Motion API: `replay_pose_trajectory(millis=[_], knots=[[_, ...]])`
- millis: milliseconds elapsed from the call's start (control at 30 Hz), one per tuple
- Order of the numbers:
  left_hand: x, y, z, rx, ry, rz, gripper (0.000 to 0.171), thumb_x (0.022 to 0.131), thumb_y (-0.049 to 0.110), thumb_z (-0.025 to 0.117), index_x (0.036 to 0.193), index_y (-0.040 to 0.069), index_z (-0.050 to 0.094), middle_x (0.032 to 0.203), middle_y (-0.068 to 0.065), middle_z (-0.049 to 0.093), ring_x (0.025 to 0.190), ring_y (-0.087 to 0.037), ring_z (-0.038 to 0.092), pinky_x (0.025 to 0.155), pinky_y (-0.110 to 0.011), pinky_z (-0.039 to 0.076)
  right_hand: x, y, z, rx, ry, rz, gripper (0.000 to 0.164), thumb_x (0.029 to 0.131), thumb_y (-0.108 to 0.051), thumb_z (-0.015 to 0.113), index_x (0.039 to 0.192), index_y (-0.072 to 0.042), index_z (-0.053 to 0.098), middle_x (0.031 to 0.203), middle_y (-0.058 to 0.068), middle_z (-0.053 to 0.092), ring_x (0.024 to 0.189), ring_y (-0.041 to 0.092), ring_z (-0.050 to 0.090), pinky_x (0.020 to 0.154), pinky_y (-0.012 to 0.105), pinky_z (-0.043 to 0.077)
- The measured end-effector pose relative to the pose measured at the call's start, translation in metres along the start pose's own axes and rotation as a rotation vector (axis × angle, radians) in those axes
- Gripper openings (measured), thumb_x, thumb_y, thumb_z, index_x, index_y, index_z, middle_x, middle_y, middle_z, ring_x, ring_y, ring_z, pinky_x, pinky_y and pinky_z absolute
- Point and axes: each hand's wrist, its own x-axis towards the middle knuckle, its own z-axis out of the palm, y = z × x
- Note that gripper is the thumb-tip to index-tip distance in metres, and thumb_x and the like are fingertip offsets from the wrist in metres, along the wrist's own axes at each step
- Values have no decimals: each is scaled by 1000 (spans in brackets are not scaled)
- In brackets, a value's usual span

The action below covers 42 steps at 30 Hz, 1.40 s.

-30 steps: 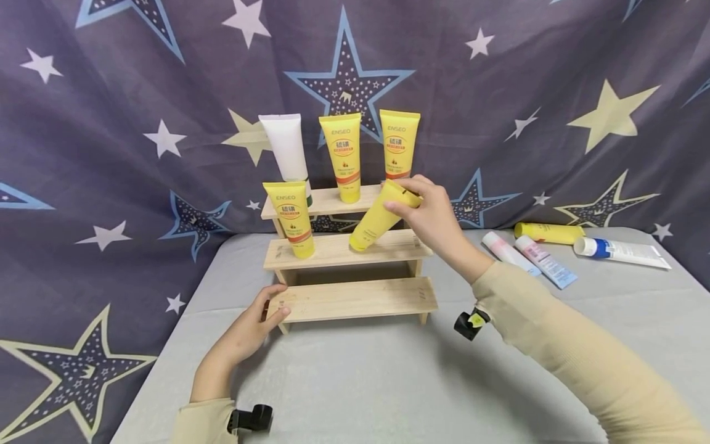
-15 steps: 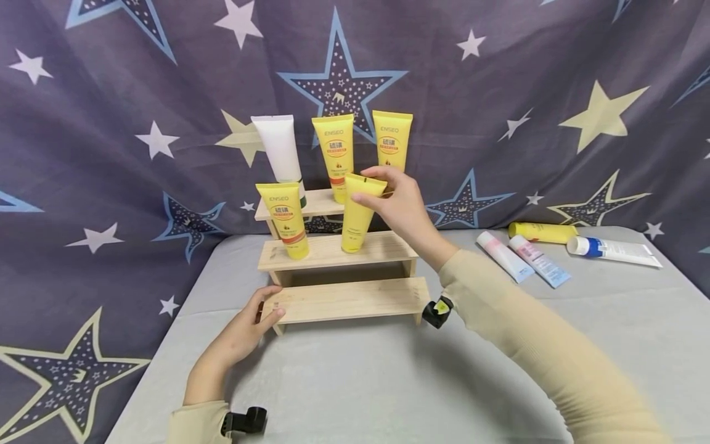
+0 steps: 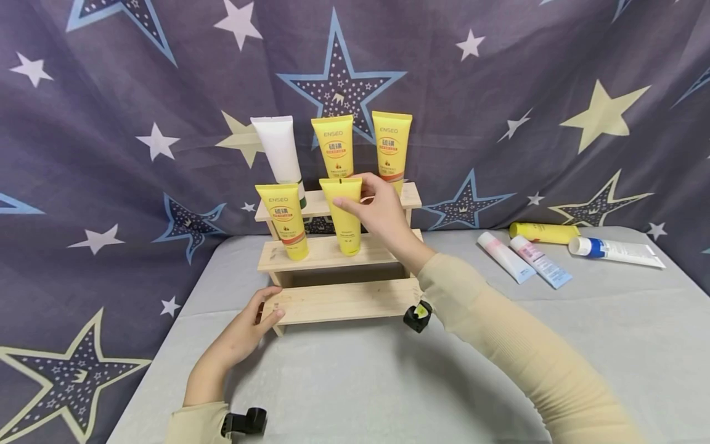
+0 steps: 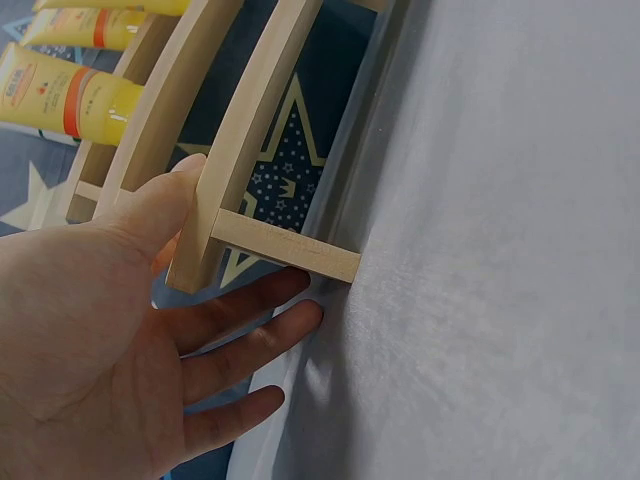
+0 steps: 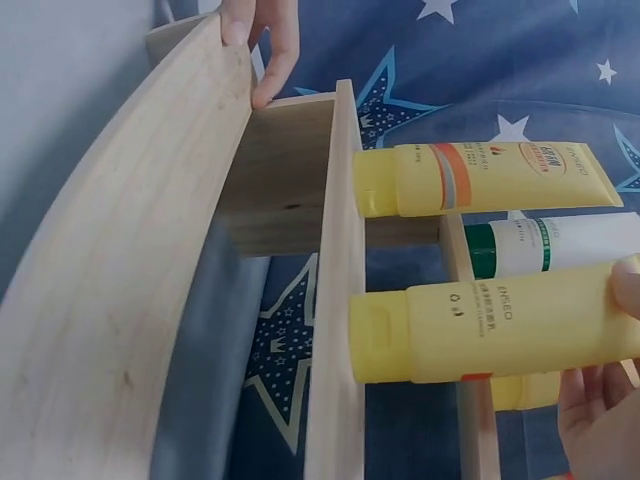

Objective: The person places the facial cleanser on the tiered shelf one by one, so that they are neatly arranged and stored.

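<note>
My right hand (image 3: 383, 208) pinches the flat upper end of a yellow squeeze tube (image 3: 346, 219), its back label facing out. The tube stands upright, cap down at the middle step of the wooden three-step rack (image 3: 338, 300). To its left on that step is another yellow tube (image 3: 285, 222), front label outward. My left hand (image 3: 244, 333) grips the left end of the lowest step; in the left wrist view the thumb lies over the board while the other fingers extend beyond its end. The right wrist view shows the held tube's cap (image 5: 380, 337) at the step's edge.
On the top step stand a white tube (image 3: 277, 145) and two yellow tubes (image 3: 392, 145). Lying on the grey cloth at right are a yellow tube (image 3: 546, 232), a white tube with a blue band (image 3: 621, 251) and two pink-and-blue tubes (image 3: 540, 262). A star-patterned curtain (image 3: 166, 92) hangs behind.
My right hand has moved left along the middle step with the yellow tube, which has gone from tilted to upright. The left hand keeps its hold on the rack. The view shifted slightly.
</note>
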Motion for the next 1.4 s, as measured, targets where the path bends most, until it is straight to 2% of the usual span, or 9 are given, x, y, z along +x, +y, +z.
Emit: replay_pose_trajectory(millis=[233,367,500,700,1100,1267,1400], knots=[[-1,1,0,-3,-5,-2,56,105,42,46,151,15,29,157,-27,23,141,-51,23,113,-61,23,-4,6,-2,-1,-36,-16,38,90,-16,76,122,-1,62,111,13,68,101,22,63,88,33,51],[0,1,0,-3,-4,-5,55,105,41,46,151,16,29,157,-28,22,141,-51,23,112,-62,24,-10,10,-6,30,-62,-15,43,91,-11,74,129,1,59,119,16,66,110,24,63,92,33,51],[0,0,0,1,-5,-2,55,105,42,46,151,16,29,157,-28,22,141,-51,23,112,-62,24,-19,15,-12,79,-48,-32,43,92,-10,72,132,-1,58,123,16,66,113,24,62,94,31,50],[0,0,0,2,-7,-8,55,105,43,46,151,17,29,157,-28,22,141,-52,23,112,-63,24,-34,21,-27,114,-4,-101,38,94,-8,70,130,0,61,123,16,66,111,25,63,95,33,50],[-3,4,0,6,3,1,53,105,40,47,149,16,30,156,-28,25,139,-51,28,110,-63,27,-58,41,-68,163,121,-192,26,93,-2,68,118,7,65,115,19,69,104,19,67,91,26,52],[-2,1,-1,8,8,7,53,105,40,47,149,16,30,156,-28,25,139,-51,28,110,-64,27,-65,52,-93,138,152,-176,26,95,-7,68,117,7,66,109,8,72,100,12,67,90,24,52],[0,-1,0,3,8,11,53,105,41,47,149,17,31,156,-28,25,140,-51,27,111,-64,26,-70,61,-118,217,152,-165,20,94,-1,66,113,6,67,101,1,74,96,13,69,88,24,53]])
